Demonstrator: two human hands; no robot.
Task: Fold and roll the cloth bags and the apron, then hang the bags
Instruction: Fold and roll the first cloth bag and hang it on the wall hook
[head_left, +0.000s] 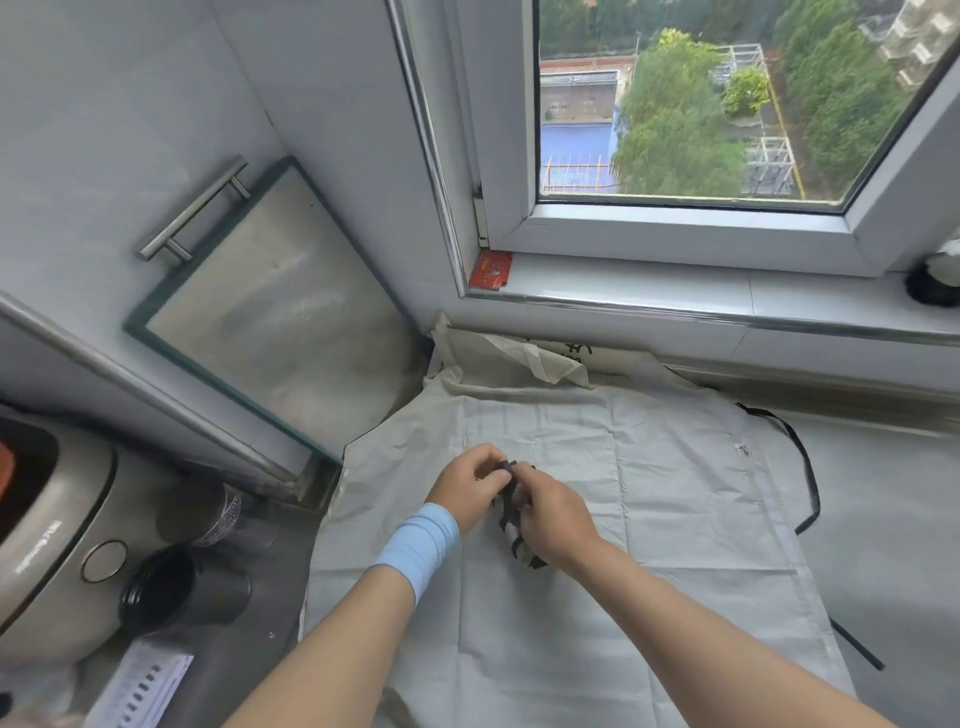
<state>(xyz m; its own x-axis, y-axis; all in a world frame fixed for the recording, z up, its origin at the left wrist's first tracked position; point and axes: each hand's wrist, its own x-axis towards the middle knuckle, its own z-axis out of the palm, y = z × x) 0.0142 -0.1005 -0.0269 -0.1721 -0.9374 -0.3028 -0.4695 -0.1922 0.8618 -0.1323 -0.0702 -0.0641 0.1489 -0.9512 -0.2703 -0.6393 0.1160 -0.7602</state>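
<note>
Windowside counter (893, 519) under pale apron (649, 545), left hand (470, 488) and right hand (556, 514) meeting, both curled around small strap-wrapped bundle (510, 527).

— Up at the window (691, 104)?
— Red packet (491, 270) at the left end of the sill (649, 283); dark round thing (932, 283) at the far right.
— And over on the left?
— Glass-edged board (270, 312) leaning, bar handle (195, 208) just above. Lower down, rice cooker (47, 535), black jar (156, 587) just beside, printed sheet (140, 686) in front.
</note>
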